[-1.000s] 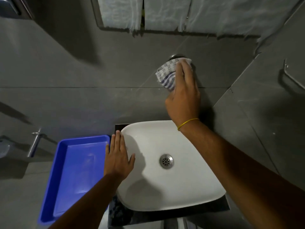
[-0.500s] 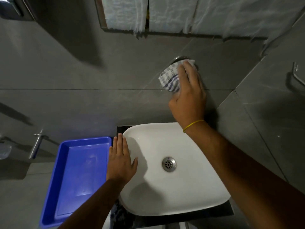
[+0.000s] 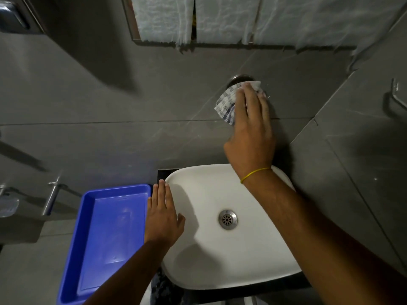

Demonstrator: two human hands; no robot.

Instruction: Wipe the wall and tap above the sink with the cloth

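Note:
My right hand (image 3: 251, 133) presses a blue-and-white checked cloth (image 3: 225, 105) over the tap on the grey tiled wall (image 3: 132, 95). Only the tap's round metal base (image 3: 240, 78) shows above the cloth; the rest of the tap is hidden under cloth and hand. Below sits the white sink (image 3: 198, 260) with its metal drain (image 3: 228, 219). My left hand (image 3: 163, 216) lies flat, fingers together, on the sink's left rim and holds nothing.
A blue plastic tray (image 3: 105, 238) lies left of the sink. A mirror covered with white sheeting (image 3: 231, 18) hangs above the tap. A metal rail (image 3: 51, 199) is on the left wall, a metal hook (image 3: 395, 95) on the right wall.
My right hand with the cloth has stayed on the tap, shifting only slightly. The left hand has kept its place on the sink rim. The view has drifted a little.

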